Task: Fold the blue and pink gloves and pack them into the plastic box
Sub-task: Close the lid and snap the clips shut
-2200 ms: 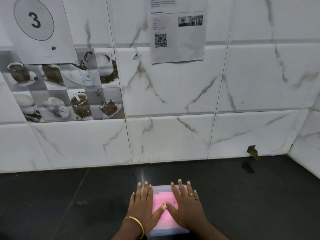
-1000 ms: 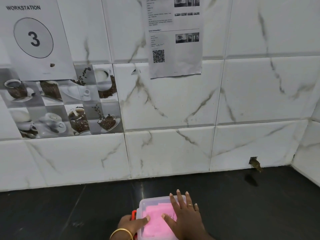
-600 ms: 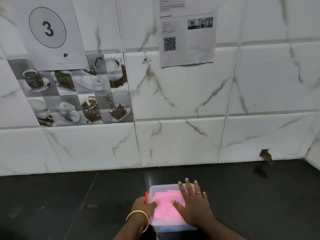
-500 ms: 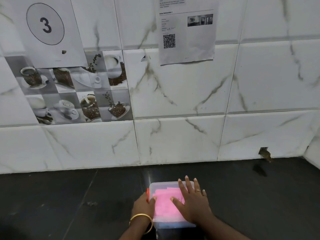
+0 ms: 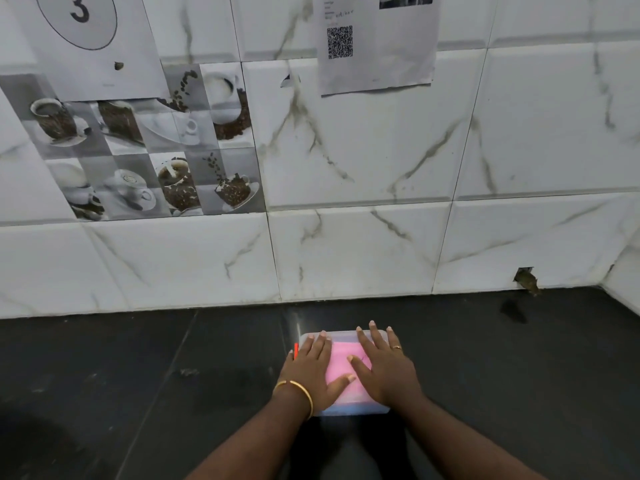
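Pink fabric, the folded pink glove (image 5: 341, 367), is showing through the clear lid of the plastic box (image 5: 346, 407), with a blue layer, probably the blue glove (image 5: 341, 407), at the box's near edge. The box is sitting on the black worktop (image 5: 138, 375), near the marble-look wall tiles (image 5: 363, 161) behind it. The left hand (image 5: 311, 370) and right hand (image 5: 386, 367) are lying flat on the lid, fingers straight, gripping nothing. The step appears to be sealing the lid: pressing evenly toward each corner should seat it, then the red latch (image 5: 296, 350) on the box's left side likely needs snapping. Above the box, a paper sheet (image 5: 377, 43) is showing a QR code; its small text is unreadable. Left of it, another sheet (image 5: 83, 39) is showing a circled "3".
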Motion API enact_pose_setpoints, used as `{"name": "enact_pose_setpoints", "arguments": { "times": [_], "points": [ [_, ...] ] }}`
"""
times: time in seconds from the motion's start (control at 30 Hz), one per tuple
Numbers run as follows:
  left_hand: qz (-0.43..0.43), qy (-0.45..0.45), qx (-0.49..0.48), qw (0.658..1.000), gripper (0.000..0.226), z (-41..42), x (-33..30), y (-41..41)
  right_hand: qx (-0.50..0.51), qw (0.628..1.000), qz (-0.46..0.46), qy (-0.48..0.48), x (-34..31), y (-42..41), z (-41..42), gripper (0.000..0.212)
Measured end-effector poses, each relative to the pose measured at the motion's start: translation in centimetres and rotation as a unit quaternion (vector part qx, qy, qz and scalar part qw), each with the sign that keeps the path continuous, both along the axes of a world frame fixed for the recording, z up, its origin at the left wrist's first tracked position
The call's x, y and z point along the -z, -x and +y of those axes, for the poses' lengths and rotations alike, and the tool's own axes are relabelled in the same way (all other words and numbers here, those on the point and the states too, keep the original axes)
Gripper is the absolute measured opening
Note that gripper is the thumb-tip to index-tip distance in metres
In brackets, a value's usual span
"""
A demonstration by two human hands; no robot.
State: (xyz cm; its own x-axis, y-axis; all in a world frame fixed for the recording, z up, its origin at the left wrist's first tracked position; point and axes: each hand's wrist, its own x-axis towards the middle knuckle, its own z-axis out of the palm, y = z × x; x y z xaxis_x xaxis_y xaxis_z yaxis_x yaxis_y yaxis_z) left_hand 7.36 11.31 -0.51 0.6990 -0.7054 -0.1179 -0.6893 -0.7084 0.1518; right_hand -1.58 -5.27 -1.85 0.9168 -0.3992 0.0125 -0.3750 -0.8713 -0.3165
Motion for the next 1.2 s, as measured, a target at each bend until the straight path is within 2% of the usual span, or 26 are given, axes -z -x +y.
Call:
{"name": "enact_pose_setpoints", "arguments": {
  "times": [0.1, 0.17, 0.23, 0.3, 0.37, 0.43, 0.6, 0.67, 0.77, 0.83, 1.1, 1.2],
  "points": [
    [-0.025, -0.017, -0.003, 1.0, 0.106, -0.2, 0.1, 0.8, 0.066, 0.984, -0.12, -0.111, 0.1, 0.5, 0.3, 0.076],
    [-0.023, -0.033, -0.004, 0.999, 0.112, -0.3, -0.2, 1.0, 0.174, 0.944, -0.184, -0.211, 0.4, 0.7, 0.5, 0.093],
    [-0.018, -0.043, -0.002, 0.999, 0.12, -0.3, -0.5, 1.0, 0.303, 0.876, -0.168, -0.336, 0.6, 0.6, 0.4, 0.103],
    [-0.011, -0.051, -0.006, 0.999, 0.125, -0.3, -0.6, 1.1, 0.358, 0.806, -0.133, -0.452, 0.7, 0.6, 0.3, 0.09],
    [-0.005, -0.056, -0.013, 0.998, 0.128, -0.5, -0.6, 1.1, 0.349, 0.767, -0.125, -0.524, 1.0, 0.8, 0.0, 0.075],
    [-0.003, -0.056, -0.016, 0.998, 0.129, -0.6, -0.6, 1.1, 0.339, 0.755, -0.121, -0.548, 1.5, 1.0, -0.6, 0.072],
    [0.002, -0.052, -0.018, 0.998, 0.129, -0.6, -0.6, 1.1, 0.366, 0.764, -0.15, -0.51, 1.6, 0.7, -0.6, 0.079],
    [0.002, -0.052, -0.018, 0.998, 0.129, -0.6, -0.6, 1.1, 0.367, 0.8, -0.163, -0.445, 1.2, 0.8, -0.5, 0.075],
    [0.003, -0.05, -0.016, 0.999, 0.129, -0.6, -0.5, 1.0, 0.329, 0.885, -0.142, -0.298, 0.6, 1.1, 0.0, 0.061],
    [0.003, -0.047, -0.016, 0.999, 0.129, -0.6, -0.4, 1.0, 0.316, 0.913, -0.12, -0.229, 0.3, 1.2, 0.3, 0.057],
    [0.004, -0.053, -0.016, 0.998, 0.126, -0.6, -0.5, 1.0, 0.314, 0.932, -0.109, -0.145, -0.5, 1.1, 0.7, 0.04],
    [0.005, -0.051, -0.017, 0.999, 0.126, -0.6, -0.5, 1.1, 0.305, 0.943, -0.087, -0.097, -1.0, 1.0, 0.7, 0.04]
  ]
}}
